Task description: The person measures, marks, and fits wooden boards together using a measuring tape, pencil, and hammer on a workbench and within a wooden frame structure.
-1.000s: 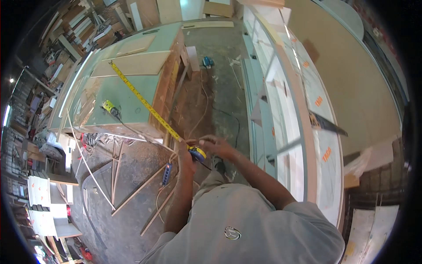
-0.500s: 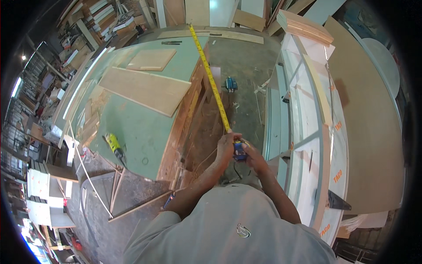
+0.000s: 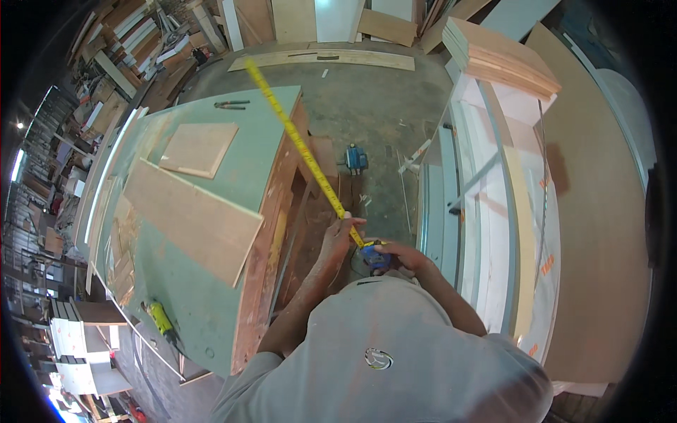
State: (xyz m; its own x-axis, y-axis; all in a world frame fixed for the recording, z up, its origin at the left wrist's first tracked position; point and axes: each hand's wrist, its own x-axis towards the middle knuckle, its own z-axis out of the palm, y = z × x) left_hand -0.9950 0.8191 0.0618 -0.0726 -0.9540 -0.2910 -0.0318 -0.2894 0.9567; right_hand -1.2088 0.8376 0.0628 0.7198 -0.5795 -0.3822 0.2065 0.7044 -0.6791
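Fingers of the left hand (image 3: 338, 236) pinch the yellow tape blade (image 3: 296, 141); the right hand (image 3: 402, 257) grips the blue tape measure case (image 3: 376, 258) at centre frame. Best kept taut and straight.

Both forearms rise from the lower middle of the frame and meet just below centre. The left hand (image 3: 337, 238) is lifted, its fingers (image 3: 350, 223) pinched together. The right hand (image 3: 403, 257) sits beside it, fingers curled closed in a grip.

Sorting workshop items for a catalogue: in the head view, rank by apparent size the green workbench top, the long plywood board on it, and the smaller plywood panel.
1. green workbench top
2. long plywood board
3. smaller plywood panel; it lies farther from the camera, so its true size is less sure.
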